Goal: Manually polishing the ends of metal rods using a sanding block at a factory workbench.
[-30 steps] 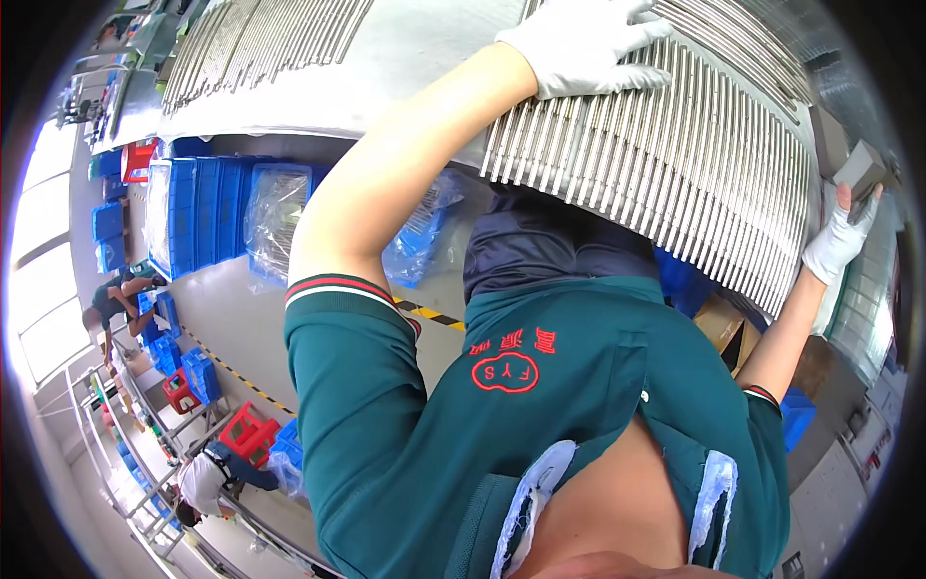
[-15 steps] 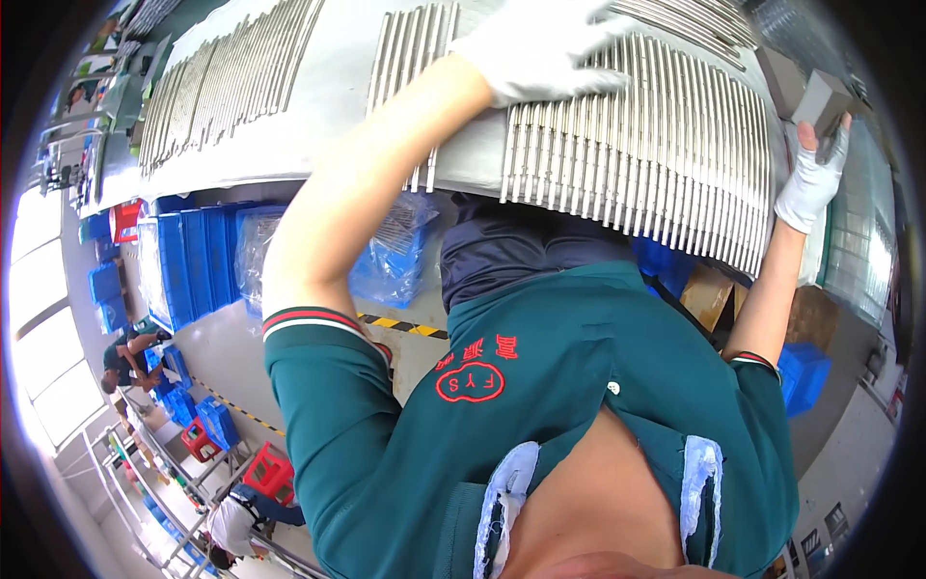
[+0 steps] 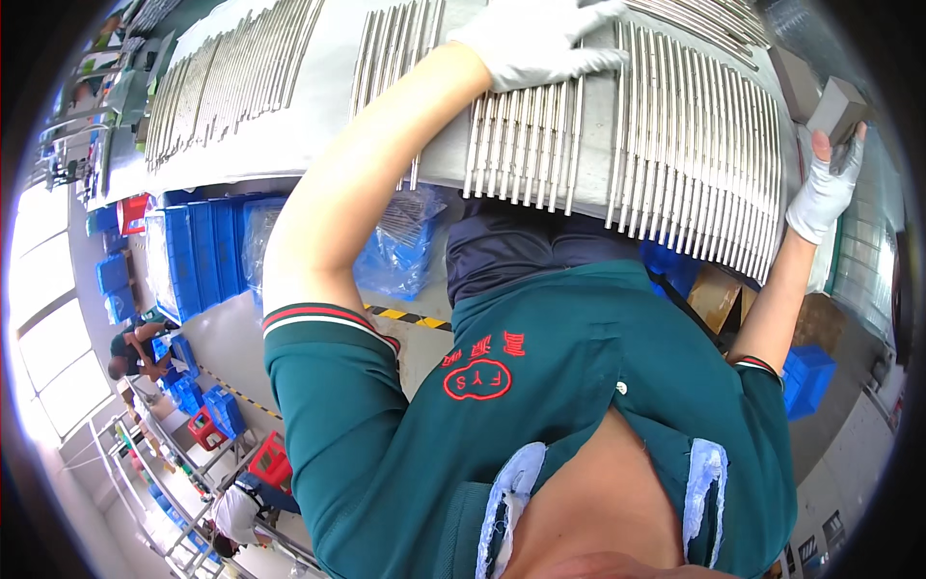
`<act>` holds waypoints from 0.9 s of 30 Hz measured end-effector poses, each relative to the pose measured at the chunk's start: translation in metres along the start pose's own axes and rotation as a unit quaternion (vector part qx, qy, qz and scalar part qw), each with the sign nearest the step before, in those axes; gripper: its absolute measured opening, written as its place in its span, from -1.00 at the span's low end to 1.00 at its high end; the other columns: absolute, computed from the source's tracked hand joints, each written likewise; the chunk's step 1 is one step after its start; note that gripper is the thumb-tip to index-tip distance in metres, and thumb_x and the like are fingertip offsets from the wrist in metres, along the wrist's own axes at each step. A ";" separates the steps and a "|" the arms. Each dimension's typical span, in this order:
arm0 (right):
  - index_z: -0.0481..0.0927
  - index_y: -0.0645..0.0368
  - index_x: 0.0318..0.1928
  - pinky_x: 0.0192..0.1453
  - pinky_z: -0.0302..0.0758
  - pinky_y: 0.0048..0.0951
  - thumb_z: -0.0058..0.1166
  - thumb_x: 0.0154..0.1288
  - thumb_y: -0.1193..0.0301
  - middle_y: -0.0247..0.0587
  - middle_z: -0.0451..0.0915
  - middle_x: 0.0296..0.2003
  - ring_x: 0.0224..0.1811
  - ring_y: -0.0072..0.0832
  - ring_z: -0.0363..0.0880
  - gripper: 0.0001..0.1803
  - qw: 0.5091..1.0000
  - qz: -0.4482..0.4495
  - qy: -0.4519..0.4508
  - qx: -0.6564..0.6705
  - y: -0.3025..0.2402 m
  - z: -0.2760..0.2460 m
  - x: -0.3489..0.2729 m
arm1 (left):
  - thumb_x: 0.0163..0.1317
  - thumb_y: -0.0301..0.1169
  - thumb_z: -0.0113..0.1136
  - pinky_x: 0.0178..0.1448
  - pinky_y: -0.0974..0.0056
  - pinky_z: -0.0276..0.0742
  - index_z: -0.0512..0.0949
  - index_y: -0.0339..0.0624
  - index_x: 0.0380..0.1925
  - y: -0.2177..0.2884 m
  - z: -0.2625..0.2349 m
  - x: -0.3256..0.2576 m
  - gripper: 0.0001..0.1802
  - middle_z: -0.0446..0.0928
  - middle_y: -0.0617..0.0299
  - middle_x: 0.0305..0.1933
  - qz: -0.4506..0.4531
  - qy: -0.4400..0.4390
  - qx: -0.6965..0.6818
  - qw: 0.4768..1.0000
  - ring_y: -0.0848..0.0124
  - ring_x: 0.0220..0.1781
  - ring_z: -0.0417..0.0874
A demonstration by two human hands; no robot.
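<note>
My left hand, in a white glove, lies spread across the top of a small group of shiny metal rods. Its fingers are stretched out, and the upper part of the hand is cut off by the picture's edge. To its right, beyond a gap, a wider row of parallel rods lies side by side. Another few rods rest left of the hand, partly behind my forearm. At the table's right end, my gloved right hand has its bare thumb and fingertip on a grey rectangular block, gripping it.
The pale-covered table carries more rods at the far left. Under it stand blue crates and a plastic-wrapped blue bin. A second grey block sits at the right end. Other people are at the lower left.
My left hand has slid a group of rods leftward, away from the wide row, so a gap now shows between them. The right hand and grey block shifted slightly in the picture.
</note>
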State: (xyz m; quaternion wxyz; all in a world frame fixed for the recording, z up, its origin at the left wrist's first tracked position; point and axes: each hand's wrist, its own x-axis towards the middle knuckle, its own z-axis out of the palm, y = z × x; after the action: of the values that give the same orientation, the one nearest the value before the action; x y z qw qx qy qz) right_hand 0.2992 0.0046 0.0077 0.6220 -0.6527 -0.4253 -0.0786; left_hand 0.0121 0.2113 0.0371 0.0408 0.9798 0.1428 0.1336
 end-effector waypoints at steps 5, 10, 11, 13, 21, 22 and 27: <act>0.22 0.34 0.29 0.18 0.26 -0.58 0.34 0.10 0.30 -0.23 0.47 -0.04 -0.04 -0.53 0.40 -0.18 0.999 -0.019 0.005 0.035 -0.006 0.007 0.000 | 0.20 0.08 -0.03 0.39 -0.06 0.07 0.38 -0.20 0.17 -0.008 -0.009 -0.013 -0.32 0.28 -0.12 0.26 0.000 0.016 0.082 0.997 -0.04 0.36 0.16; 0.21 0.34 0.29 0.18 0.28 -0.57 0.33 0.10 0.33 -0.20 0.46 0.00 -0.02 -0.53 0.41 -0.19 1.000 0.001 -0.008 0.025 -0.006 0.005 -0.001 | 0.22 0.11 -0.09 0.42 -0.10 -0.01 0.34 -0.24 0.19 0.006 0.006 0.003 -0.28 0.26 -0.15 0.28 -0.002 0.015 0.023 1.000 -0.06 0.39 0.13; 0.21 0.34 0.29 0.17 0.29 -0.57 0.33 0.10 0.34 -0.21 0.46 0.00 -0.02 -0.53 0.41 -0.19 0.999 0.010 -0.004 0.040 -0.010 0.008 -0.002 | 0.23 0.11 -0.10 0.42 -0.10 -0.04 0.34 -0.24 0.19 0.011 0.009 0.009 -0.28 0.26 -0.16 0.28 0.013 0.016 0.009 1.000 -0.06 0.39 0.13; 0.21 0.32 0.29 0.16 0.31 -0.56 0.34 0.10 0.38 -0.22 0.46 -0.01 -0.03 -0.53 0.41 -0.20 0.997 0.022 0.005 0.071 -0.017 0.012 -0.003 | 0.24 0.11 -0.11 0.43 -0.10 -0.07 0.35 -0.27 0.19 0.020 0.013 0.019 -0.28 0.26 -0.19 0.27 0.034 0.024 -0.019 0.999 -0.07 0.38 0.14; 0.23 0.31 0.28 0.19 0.29 -0.54 0.36 0.07 0.38 -0.21 0.45 0.02 0.02 -0.50 0.40 -0.19 0.999 -0.006 0.027 0.039 -0.004 0.005 0.002 | 0.23 0.12 -0.12 0.44 -0.05 -0.05 0.36 -0.28 0.16 0.026 0.014 0.027 -0.27 0.29 -0.19 0.24 0.041 0.027 -0.033 0.998 -0.06 0.36 0.18; 0.24 0.31 0.28 0.16 0.31 -0.56 0.36 0.07 0.38 -0.24 0.46 -0.03 -0.02 -0.53 0.40 -0.19 0.998 -0.015 0.036 0.051 -0.007 0.005 0.002 | 0.23 0.12 -0.12 0.44 -0.05 -0.05 0.36 -0.28 0.16 0.023 0.011 0.022 -0.27 0.29 -0.19 0.24 0.044 0.026 -0.032 0.998 -0.06 0.36 0.18; 0.25 0.27 0.29 -0.08 0.39 -0.64 0.39 0.04 0.36 -0.42 0.42 -0.24 -0.26 -0.65 0.37 -0.18 0.999 -0.013 0.031 0.037 -0.015 0.001 -0.004 | 0.21 0.07 -0.01 0.45 -0.01 -0.03 0.34 -0.31 0.18 -0.001 -0.008 -0.002 -0.27 0.25 -0.20 0.28 -0.031 0.012 0.066 0.997 -0.08 0.40 0.12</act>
State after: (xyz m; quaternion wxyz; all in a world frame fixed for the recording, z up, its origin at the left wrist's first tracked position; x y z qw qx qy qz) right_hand 0.2866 0.0019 0.0160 0.6573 -0.6211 -0.4169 -0.0913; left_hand 0.0075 0.2115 0.0445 -0.0217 0.9737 0.1826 0.1342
